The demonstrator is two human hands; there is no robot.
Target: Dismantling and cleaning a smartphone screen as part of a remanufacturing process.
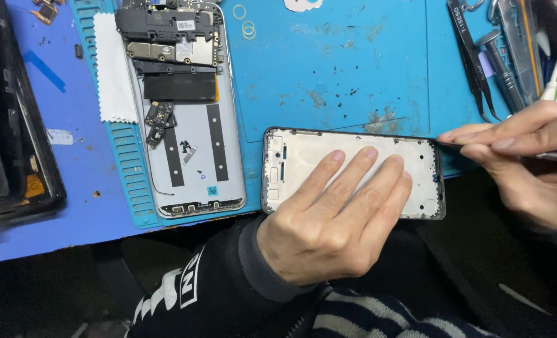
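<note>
My left hand (331, 216) lies flat on a white phone frame (297, 156) with a dark rim, pressing it onto the blue mat (328, 69) at the table's near edge. Three fingers stretch across the frame's middle. My right hand (528, 150) pinches a thin metal tool (556, 156), its tip touching the frame's upper right corner. To the left lies an opened phone back (187, 119) with circuit boards, a black shield and two black adhesive strips showing.
Tweezers (475, 62) and other metal tools lie at the top right. A white cloth scrap (114, 69) sits left of the opened phone. A dark screen assembly (9, 125) rests at the far left. Small rings (248, 28) lie on the mat.
</note>
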